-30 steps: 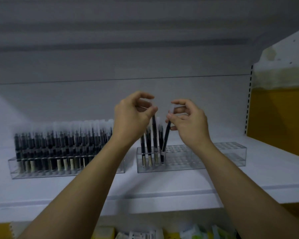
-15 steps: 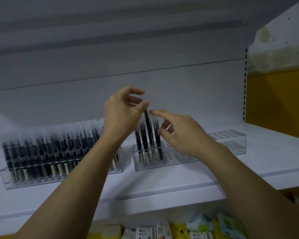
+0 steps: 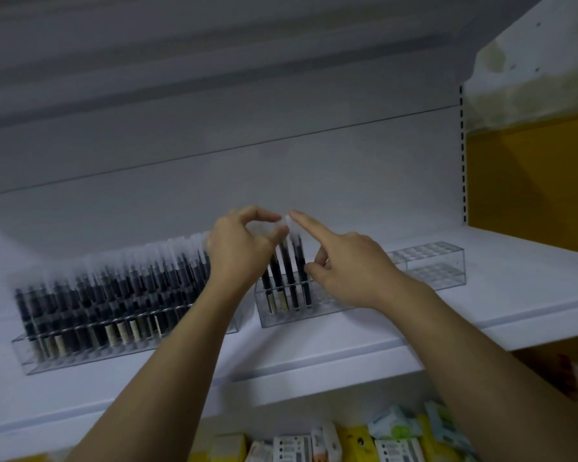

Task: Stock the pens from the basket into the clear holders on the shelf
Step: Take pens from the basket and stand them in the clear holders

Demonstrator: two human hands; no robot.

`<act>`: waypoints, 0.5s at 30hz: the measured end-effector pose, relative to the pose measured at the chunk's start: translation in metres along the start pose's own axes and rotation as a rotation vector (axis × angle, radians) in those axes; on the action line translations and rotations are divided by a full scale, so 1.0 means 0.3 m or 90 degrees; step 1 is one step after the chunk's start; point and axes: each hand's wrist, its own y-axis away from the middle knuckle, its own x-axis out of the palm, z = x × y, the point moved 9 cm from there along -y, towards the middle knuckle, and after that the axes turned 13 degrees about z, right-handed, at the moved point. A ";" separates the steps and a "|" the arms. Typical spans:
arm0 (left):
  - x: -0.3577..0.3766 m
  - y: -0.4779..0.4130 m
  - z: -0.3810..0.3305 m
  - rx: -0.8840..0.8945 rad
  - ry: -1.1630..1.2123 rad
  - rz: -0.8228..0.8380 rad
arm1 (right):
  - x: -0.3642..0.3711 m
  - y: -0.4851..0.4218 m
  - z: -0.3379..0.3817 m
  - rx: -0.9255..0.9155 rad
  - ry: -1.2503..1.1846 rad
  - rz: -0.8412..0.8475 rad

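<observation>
Two clear holders stand on the white shelf (image 3: pixel 314 355). The left holder (image 3: pixel 64 355) is packed with black pens with frosted caps. The right holder (image 3: pixel 427 265) has several black pens (image 3: pixel 289 271) at its left end, and the other slots are bare. My left hand (image 3: pixel 241 251) pinches the frosted cap of one of those pens between thumb and forefinger. My right hand (image 3: pixel 347 265) hovers just right of the pens with its index finger stretched toward the cap tops and the other fingers loosely curled, holding nothing. The basket is out of view.
Packets in white, yellow and green (image 3: pixel 364 438) fill the lower shelf at the bottom edge. A yellow panel (image 3: pixel 531 181) stands at the right, beyond a slotted upright (image 3: pixel 462 155). The shelf's grey back wall rises behind the holders.
My right hand let go of the pen it was setting into the right holder and now points its index finger at the caps. The view tilted; my left hand keeps its pinch.
</observation>
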 end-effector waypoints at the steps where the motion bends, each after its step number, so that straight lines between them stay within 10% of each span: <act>1: -0.003 0.009 -0.002 0.003 -0.017 -0.012 | 0.001 0.000 0.001 0.002 0.002 0.003; 15: -0.053 0.135 -0.091 0.065 -0.054 0.019 | 0.021 0.085 0.011 0.030 -0.131 0.033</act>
